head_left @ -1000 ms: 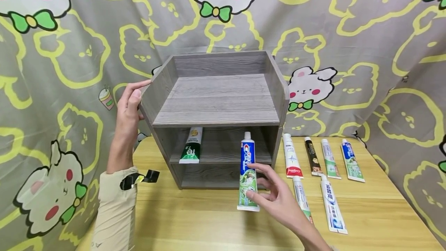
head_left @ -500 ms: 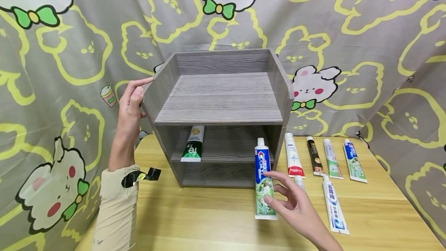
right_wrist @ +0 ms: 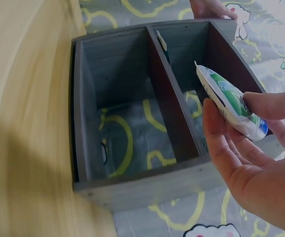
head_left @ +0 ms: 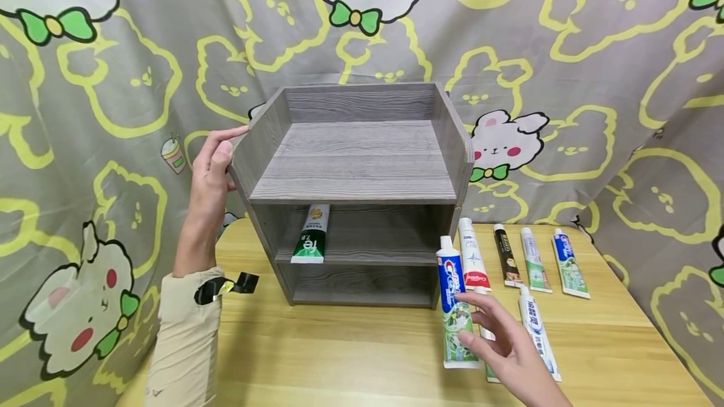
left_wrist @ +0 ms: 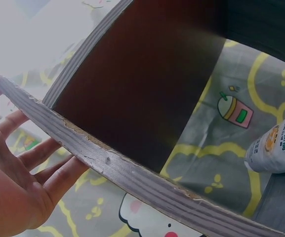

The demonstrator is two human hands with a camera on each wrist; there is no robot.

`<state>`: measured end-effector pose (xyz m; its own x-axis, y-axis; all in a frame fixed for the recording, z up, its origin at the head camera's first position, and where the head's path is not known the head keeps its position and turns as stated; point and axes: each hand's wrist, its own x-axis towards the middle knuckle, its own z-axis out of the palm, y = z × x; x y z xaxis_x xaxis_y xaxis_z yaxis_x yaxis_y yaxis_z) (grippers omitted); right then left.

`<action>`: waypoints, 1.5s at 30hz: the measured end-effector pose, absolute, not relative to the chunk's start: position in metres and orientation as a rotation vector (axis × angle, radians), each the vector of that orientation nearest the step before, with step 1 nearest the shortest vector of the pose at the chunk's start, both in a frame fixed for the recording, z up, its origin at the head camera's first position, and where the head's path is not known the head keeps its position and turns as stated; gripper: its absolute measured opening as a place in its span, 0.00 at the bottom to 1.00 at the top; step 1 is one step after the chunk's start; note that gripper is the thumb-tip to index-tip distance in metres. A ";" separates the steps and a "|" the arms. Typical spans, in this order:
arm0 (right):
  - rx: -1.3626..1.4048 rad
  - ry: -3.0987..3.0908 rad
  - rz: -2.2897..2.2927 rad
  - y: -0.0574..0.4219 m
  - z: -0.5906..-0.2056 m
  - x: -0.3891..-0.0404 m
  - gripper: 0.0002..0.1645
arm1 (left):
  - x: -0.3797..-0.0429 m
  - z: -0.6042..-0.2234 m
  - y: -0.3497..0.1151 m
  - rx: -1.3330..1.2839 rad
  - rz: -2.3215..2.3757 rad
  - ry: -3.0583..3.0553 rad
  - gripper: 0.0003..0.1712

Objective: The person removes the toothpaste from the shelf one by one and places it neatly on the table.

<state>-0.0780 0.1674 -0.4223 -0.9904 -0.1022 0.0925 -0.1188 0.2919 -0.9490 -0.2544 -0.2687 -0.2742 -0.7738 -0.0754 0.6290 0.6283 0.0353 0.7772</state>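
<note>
My right hand (head_left: pixel 506 341) pinches a blue and green Crest toothpaste tube (head_left: pixel 457 313) between thumb and fingers, cap end up. It is held above the table, in front of the shelf's right side. In the right wrist view the tube (right_wrist: pixel 231 101) appears nearly edge-on. My left hand (head_left: pixel 209 174) holds the left side panel of a grey wooden shelf (head_left: pixel 356 171); in the left wrist view the fingers (left_wrist: pixel 65 177) lie against the panel's outer face. A green and white toothpaste tube (head_left: pixel 311 237) lies on the shelf's middle level, toward the left.
Right of the shelf, several toothpaste tubes lie on the wooden table (head_left: pixel 334 357), including a Colgate tube (head_left: pixel 474 256), a black tube (head_left: pixel 507 256) and another Crest tube (head_left: pixel 571 264). One tube is partly hidden behind my right hand. A patterned curtain (head_left: pixel 170 68) hangs behind.
My right hand has carried the Crest tube rightward and nearer to me, away from the front of the shelf's middle opening. My left hand keeps its place on the side panel.
</note>
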 end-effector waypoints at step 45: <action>-0.080 -2.630 1.406 0.336 -0.509 -0.085 0.28 | -0.252 -0.275 -0.267 -0.570 -1.807 -1.789 0.23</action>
